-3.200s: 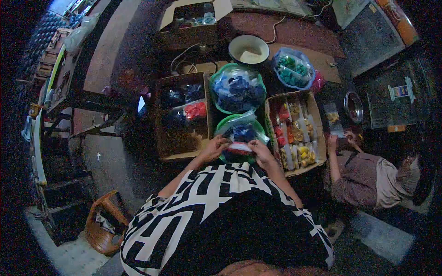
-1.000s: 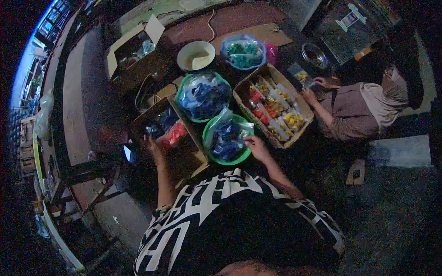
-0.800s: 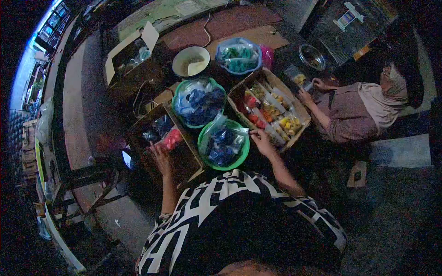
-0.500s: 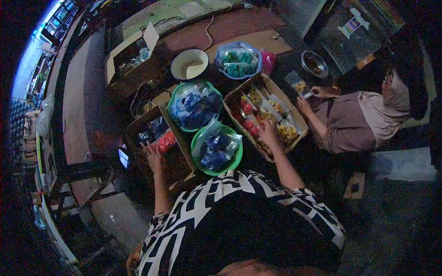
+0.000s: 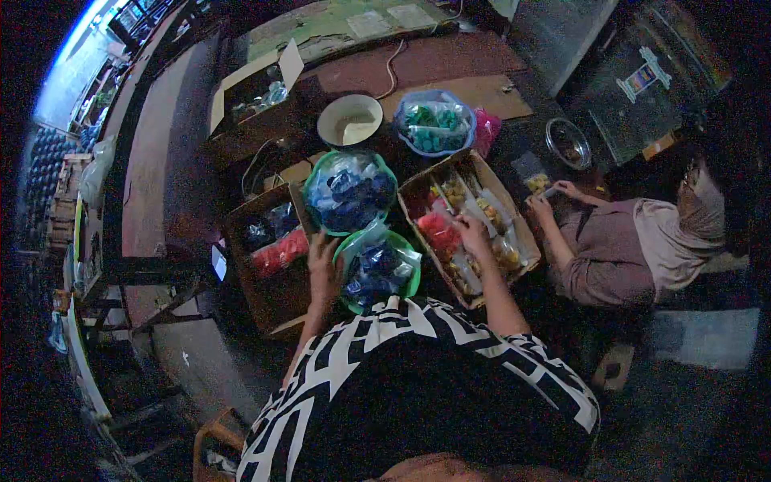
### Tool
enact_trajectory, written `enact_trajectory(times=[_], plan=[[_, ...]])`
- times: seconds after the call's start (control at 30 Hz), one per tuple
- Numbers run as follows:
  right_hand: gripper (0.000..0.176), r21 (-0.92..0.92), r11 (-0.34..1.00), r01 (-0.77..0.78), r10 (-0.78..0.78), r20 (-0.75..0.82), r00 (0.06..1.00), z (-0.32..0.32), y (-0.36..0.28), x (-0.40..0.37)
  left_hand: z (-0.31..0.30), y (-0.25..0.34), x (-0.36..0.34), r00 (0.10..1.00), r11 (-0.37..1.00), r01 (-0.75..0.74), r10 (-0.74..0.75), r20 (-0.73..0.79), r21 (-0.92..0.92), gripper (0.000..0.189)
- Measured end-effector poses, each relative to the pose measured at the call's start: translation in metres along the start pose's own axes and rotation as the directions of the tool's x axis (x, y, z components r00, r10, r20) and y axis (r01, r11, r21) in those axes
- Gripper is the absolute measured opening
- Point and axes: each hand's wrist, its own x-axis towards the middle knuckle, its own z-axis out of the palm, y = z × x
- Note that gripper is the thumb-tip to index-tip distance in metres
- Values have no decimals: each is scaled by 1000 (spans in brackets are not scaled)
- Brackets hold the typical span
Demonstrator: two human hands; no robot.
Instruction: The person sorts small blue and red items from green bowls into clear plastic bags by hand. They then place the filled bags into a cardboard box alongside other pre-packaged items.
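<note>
My right hand (image 5: 475, 236) is in the right cardboard box (image 5: 514, 275), its fingers closed on the edge of a red packet (image 5: 438, 231). Clear packets with yellow contents (image 5: 490, 210) lie around it. My left hand (image 5: 324, 261) is between the left cardboard box (image 5: 265, 309) and the front green basket (image 5: 415, 283), fingers stretched out and nothing visible in them. In the left box lie another red packet (image 5: 281, 252) and dark blue packets (image 5: 281, 218). Clear bags of dark blue pieces (image 5: 377, 269) fill the front basket.
A second green basket (image 5: 392, 173) of blue packets stands behind. Farther back are a white bowl (image 5: 350, 108), a blue basket (image 5: 468, 145) with green packets and an open carton (image 5: 249, 120). A co-worker (image 5: 606, 245) sits at the right, handling a small packet (image 5: 551, 191).
My left hand has moved right, off the red packet in the left box. The red packet at my right hand shows larger now. The view has shifted slightly.
</note>
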Motion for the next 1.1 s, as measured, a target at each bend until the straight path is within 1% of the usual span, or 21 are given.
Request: enact_trajectory(times=[0.13,0.2,0.23,0.33,0.4,0.43,0.5,0.53,0.57,0.6,0.63,0.67,0.7,0.73,0.77,0.8,0.83,0.9,0.93,1.0,1.1], plan=[[16,44,990,135,-138,60,989,-20,-65,-7,10,51,19,989,988,-64,82,124,-143,42],[13,78,950,302,-309,100,946,-14,-80,-10,6,75,32,978,917,-24,105,182,-398,52],[13,79,948,307,-314,103,944,-12,-90,-14,4,82,36,979,918,-25,103,177,-396,52],[10,144,893,425,-447,193,873,-3,-123,-31,2,89,42,975,901,71,29,222,-428,63],[10,141,899,416,-438,226,870,9,-126,-41,2,83,40,966,802,167,-16,260,-574,71],[11,131,905,404,-424,248,871,17,-127,-46,-3,82,38,967,805,179,-38,252,-566,71],[14,94,881,465,-472,253,844,28,-127,-53,-14,82,37,834,791,433,-170,526,-432,70],[14,40,869,493,-488,220,844,32,-128,-59,-1,67,27,906,928,250,-124,405,-276,64],[14,-17,858,514,-502,186,844,35,-129,-64,12,51,16,904,926,263,-139,404,-270,64],[19,-27,876,482,-453,299,840,34,-128,-66,23,36,5,913,839,292,-102,394,-460,59],[19,-24,878,478,-449,306,840,36,-130,-70,20,40,4,925,712,306,-64,376,-632,54],[20,109,920,376,-390,320,863,38,-134,-75,11,52,1,879,618,437,-139,456,-653,46],[20,235,937,258,-328,340,881,38,-135,-79,11,50,-3,875,613,446,-142,464,-653,46],[20,231,940,251,-320,343,883,42,-130,-80,13,45,-8,846,509,514,-167,506,-691,45],[33,183,916,356,-397,298,868,50,-120,-78,17,40,-13,815,397,573,-186,548,-717,44],[46,131,881,455,-473,257,843,58,-110,-78,25,34,-17,858,449,505,-170,485,-737,43],[46,129,883,452,-470,260,844,67,-98,-79,26,32,-20,856,445,509,-171,487,-737,43],[50,263,956,127,-208,308,928,81,-79,-83,24,28,-24,944,705,276,-70,323,-653,42],[50,263,957,125,-207,310,928,78,-85,-85,22,27,-26,943,704,278,-72,324,-653,42],[47,326,945,-31,-131,462,877,69,-94,-88,20,26,-30,858,532,496,-181,480,-686,39],[38,365,929,-60,-153,527,836,76,-80,-89,22,21,-36,863,574,491,-216,458,-655,34]])
